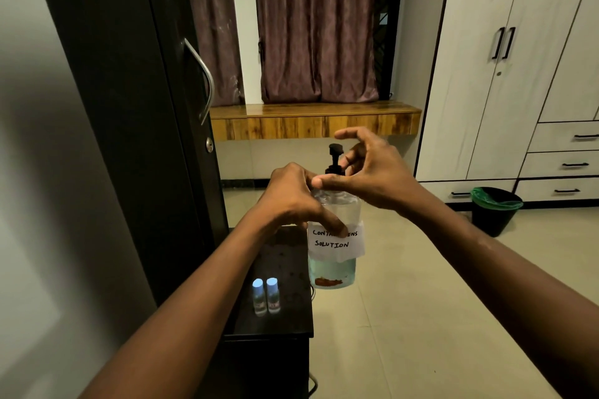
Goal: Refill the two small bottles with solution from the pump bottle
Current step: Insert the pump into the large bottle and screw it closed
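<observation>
A clear pump bottle (pixel 334 266) with a black pump head and a paper label reading "contact lens solution" is held up in the air, a little liquid at its bottom. My left hand (pixel 291 201) grips its upper body. My right hand (pixel 366 172) pinches the black collar at the neck with thumb and fingers, just below the pump head. Two small bottles (pixel 266 296) with pale caps stand upright side by side on the dark side table (pixel 282 321), below and left of the pump bottle.
A dark wardrobe door with a metal handle (pixel 204 81) stands close on the left. A black bin with a green liner (pixel 496 210) sits on the tiled floor at right, by white cupboards. A wooden ledge and curtains lie ahead.
</observation>
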{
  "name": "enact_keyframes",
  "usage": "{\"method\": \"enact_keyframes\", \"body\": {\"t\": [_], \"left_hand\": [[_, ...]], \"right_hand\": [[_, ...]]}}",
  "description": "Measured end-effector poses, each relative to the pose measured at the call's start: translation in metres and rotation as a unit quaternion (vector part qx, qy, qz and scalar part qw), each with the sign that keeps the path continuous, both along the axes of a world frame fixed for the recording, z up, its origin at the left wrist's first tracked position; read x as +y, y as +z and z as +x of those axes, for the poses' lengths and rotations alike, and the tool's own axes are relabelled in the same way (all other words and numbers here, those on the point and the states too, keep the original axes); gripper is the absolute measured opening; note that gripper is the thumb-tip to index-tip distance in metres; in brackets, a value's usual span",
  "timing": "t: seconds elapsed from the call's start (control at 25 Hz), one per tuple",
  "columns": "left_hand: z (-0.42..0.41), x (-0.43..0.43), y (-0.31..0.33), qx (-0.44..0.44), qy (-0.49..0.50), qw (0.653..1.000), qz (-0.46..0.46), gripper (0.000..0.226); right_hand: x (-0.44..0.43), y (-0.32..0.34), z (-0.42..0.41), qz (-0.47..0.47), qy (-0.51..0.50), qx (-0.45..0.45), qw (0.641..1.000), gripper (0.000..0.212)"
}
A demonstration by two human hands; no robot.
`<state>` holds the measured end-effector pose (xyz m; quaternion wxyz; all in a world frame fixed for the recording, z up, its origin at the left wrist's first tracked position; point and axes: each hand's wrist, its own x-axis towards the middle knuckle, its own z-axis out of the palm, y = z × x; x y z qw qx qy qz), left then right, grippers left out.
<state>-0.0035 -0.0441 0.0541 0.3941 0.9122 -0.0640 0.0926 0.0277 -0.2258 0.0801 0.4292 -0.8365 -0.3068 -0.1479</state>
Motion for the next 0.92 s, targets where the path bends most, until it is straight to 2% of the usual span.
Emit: {"method": "enact_keyframes", "body": {"t": [0.08, 0.16, 0.2, 0.32, 0.4, 0.48, 0.56, 0.6, 0.64, 0.72, 0.8, 0.84, 0.92], "left_hand": [[0.001, 0.001, 0.0, 0.005, 0.002, 1.0, -0.005, 0.059], [0.0, 0.005, 0.001, 0.006, 0.005, 1.0, -0.01, 0.059], [0.0, 0.006, 0.003, 0.005, 0.004, 1.0, -0.012, 0.057], [0.0, 0.007, 0.005, 0.001, 0.003, 1.0, -0.01, 0.056], [0.002, 0.007, 0.004, 0.003, 0.008, 1.0, -0.013, 0.054], [0.003, 0.007, 0.004, 0.006, 0.01, 1.0, -0.018, 0.053], [0.003, 0.009, 0.004, 0.003, 0.009, 1.0, -0.016, 0.057], [0.004, 0.009, 0.004, 0.002, 0.01, 1.0, -0.015, 0.059], [0.004, 0.01, 0.003, -0.002, 0.009, 1.0, -0.012, 0.059], [0.005, 0.01, 0.003, -0.006, 0.006, 1.0, -0.001, 0.055], [0.005, 0.009, 0.003, -0.004, 0.012, 1.0, -0.001, 0.051], [0.006, 0.008, 0.003, -0.002, 0.014, 1.0, -0.004, 0.051], [0.006, 0.009, 0.004, 0.002, 0.01, 1.0, -0.01, 0.052]], "right_hand": [[0.001, 0.002, 0.001, 0.012, 0.062, 0.069, 0.996, 0.09], [-0.002, 0.005, 0.004, 0.075, 0.144, 0.18, 0.97, 0.088], [-0.003, 0.006, 0.004, 0.086, 0.159, 0.187, 0.966, 0.087], [0.001, 0.004, 0.005, 0.031, 0.049, 0.051, 0.997, 0.091], [0.006, 0.002, 0.003, 0.018, 0.005, 0.006, 1.0, 0.091], [0.007, 0.002, 0.003, 0.02, 0.056, 0.055, 0.997, 0.085], [0.004, 0.007, 0.003, 0.066, 0.146, 0.166, 0.973, 0.083], [0.003, 0.008, 0.003, 0.076, 0.166, 0.184, 0.966, 0.086], [0.003, 0.009, 0.003, 0.064, 0.153, 0.159, 0.973, 0.088], [0.007, 0.006, 0.004, 0.016, 0.052, 0.044, 0.998, 0.089], [0.011, 0.002, 0.004, 0.001, -0.009, -0.011, 1.0, 0.086], [0.011, 0.001, 0.004, -0.001, 0.005, 0.0, 1.0, 0.083], [0.008, 0.002, 0.007, 0.033, 0.1, 0.105, 0.989, 0.08]]}}
